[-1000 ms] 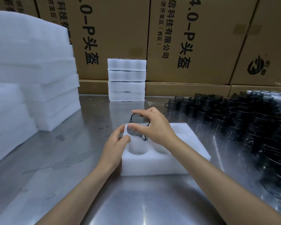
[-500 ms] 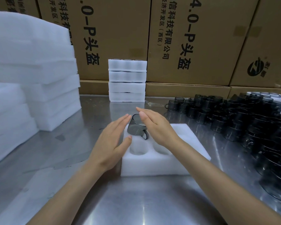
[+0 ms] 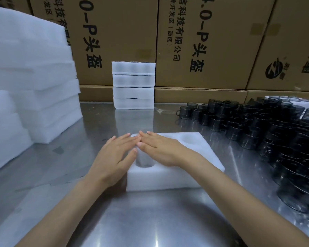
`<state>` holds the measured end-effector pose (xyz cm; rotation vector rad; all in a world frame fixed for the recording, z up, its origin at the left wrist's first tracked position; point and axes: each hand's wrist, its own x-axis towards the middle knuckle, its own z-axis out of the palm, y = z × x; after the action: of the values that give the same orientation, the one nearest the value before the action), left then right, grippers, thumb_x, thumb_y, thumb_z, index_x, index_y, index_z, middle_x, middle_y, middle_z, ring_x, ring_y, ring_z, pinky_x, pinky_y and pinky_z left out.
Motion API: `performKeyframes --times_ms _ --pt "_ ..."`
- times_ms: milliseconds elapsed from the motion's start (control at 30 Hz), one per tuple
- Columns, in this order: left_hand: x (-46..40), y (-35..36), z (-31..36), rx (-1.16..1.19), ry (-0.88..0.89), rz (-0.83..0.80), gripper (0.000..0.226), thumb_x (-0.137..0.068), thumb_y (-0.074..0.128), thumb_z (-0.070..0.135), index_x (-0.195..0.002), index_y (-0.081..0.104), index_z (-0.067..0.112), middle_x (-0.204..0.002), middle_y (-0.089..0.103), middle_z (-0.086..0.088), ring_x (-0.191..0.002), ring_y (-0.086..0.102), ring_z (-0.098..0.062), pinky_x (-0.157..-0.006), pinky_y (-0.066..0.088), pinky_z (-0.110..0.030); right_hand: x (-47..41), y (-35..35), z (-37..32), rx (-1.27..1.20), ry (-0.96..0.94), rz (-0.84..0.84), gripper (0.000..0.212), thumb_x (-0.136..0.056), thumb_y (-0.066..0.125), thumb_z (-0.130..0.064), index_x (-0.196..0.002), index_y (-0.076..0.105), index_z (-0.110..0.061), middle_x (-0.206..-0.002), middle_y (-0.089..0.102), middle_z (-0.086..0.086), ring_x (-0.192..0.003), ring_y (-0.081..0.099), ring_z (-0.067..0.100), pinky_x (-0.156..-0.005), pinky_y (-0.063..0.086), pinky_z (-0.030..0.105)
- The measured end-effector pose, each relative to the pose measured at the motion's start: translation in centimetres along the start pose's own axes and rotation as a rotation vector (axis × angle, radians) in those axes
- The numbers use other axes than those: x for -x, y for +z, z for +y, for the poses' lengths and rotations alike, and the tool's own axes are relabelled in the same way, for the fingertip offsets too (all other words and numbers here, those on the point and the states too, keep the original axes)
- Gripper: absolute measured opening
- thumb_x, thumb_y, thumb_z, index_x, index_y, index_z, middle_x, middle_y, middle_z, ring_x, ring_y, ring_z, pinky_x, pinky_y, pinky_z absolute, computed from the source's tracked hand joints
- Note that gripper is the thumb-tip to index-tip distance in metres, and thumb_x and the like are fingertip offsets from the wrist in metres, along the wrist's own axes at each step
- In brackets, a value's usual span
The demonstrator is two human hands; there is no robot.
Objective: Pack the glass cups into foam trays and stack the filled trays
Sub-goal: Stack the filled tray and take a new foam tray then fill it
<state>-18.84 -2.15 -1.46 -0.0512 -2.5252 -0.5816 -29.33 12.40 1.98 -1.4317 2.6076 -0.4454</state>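
Both hands flat, fingers straight: left hand (image 3: 114, 155) and right hand (image 3: 161, 150) press on foam tray (image 3: 168, 179) on counter (image 3: 150, 220). Four filled trays (image 3: 133, 85) stacked behind. Pockets visibly empty; many glass cups (image 3: 257, 125) unpacked, right.

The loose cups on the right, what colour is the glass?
Dark smoky grey, near black, see-through; the cups show best in the head view.

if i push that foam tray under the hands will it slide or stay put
The foam tray probably slides easily: it looks light and sits on a smooth steel table. Most pockets in view look empty, so little weighs it down. Likely soft, denting rather than cracking.
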Motion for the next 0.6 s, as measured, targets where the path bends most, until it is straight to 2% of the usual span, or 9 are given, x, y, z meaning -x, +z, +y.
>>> performKeyframes --times_ms 67,167,267,367,433,500,600 --pt "0.0 0.1 0.1 0.013 -0.005 0.016 0.058 -0.088 0.024 0.05 -0.136 0.049 0.03 -0.138 0.039 0.026 -0.136 0.03 0.0 -0.112 0.013 -0.025 0.1 0.0 -0.1 0.009 -0.008 0.007 0.051 -0.101 0.019 -0.049 -0.149 0.023 -0.033 -0.157 0.009 -0.02 -0.144 0.005 0.001 -0.114 0.014 0.034" --pt "0.1 0.3 0.2 0.073 -0.022 0.043 0.064 -0.083 0.02 0.057 -0.134 0.048 0.032 -0.135 0.04 0.027 -0.135 0.034 -0.001 -0.112 0.018 -0.03 0.1 0.2 -0.2 0.018 -0.019 0.055 0.051 -0.101 0.019 -0.049 -0.148 0.027 -0.031 -0.157 0.013 -0.017 -0.144 0.009 0.004 -0.114 0.015 0.033" --pt "0.2 0.6 0.5 0.228 -0.006 0.075 0.054 -0.083 0.025 0.052 -0.129 0.048 0.035 -0.134 0.045 0.024 -0.131 0.039 0.001 -0.11 0.026 -0.027 0.0 0.4 0.0 -0.023 -0.024 0.152 0.049 -0.101 0.024 -0.047 -0.144 0.037 -0.03 -0.153 0.029 -0.011 -0.142 0.021 0.008 -0.112 0.021 0.034" --pt "0.1 1.0 0.3 0.323 -0.022 0.086 0.055 -0.083 0.035 0.049 -0.127 0.055 0.023 -0.135 0.051 0.01 -0.129 0.044 -0.006 -0.109 0.03 -0.024 -0.3 -0.8 1.5 -0.154 0.032 0.312 0.047 -0.098 0.037 -0.047 -0.138 0.047 -0.024 -0.144 0.046 -0.006 -0.134 0.038 0.015 -0.109 0.031 0.036" --pt "0.0 1.1 0.0 0.345 -0.054 0.071 0.046 -0.082 0.043 0.042 -0.122 0.058 0.024 -0.135 0.051 0.008 -0.128 0.044 -0.007 -0.107 0.029 -0.022 -0.1 -2.4 3.7 -0.223 0.121 0.444 0.042 -0.096 0.045 -0.04 -0.134 0.052 -0.023 -0.14 0.05 -0.006 -0.129 0.044 0.015 -0.106 0.035 0.034" --pt "0.0 1.2 0.0 0.383 -0.064 0.059 0.045 -0.075 0.045 0.043 -0.116 0.058 0.029 -0.134 0.051 0.009 -0.126 0.044 -0.004 -0.105 0.028 -0.015 0.8 -4.3 6.6 -0.213 0.265 0.627 0.036 -0.095 0.048 -0.033 -0.128 0.056 -0.021 -0.138 0.05 -0.003 -0.122 0.05 0.018 -0.1 0.04 0.034" --pt "-0.2 1.2 -0.1 0.416 -0.062 0.053 0.049 -0.067 0.041 0.046 -0.111 0.059 0.032 -0.131 0.052 0.01 -0.121 0.044 0.005 -0.1 0.027 -0.007 2.9 -6.4 10.9 -0.131 0.566 0.791 0.036 -0.094 0.047 -0.03 -0.129 0.053 -0.02 -0.15 0.03 0.002 -0.123 0.047 0.027 -0.095 0.041 0.038"
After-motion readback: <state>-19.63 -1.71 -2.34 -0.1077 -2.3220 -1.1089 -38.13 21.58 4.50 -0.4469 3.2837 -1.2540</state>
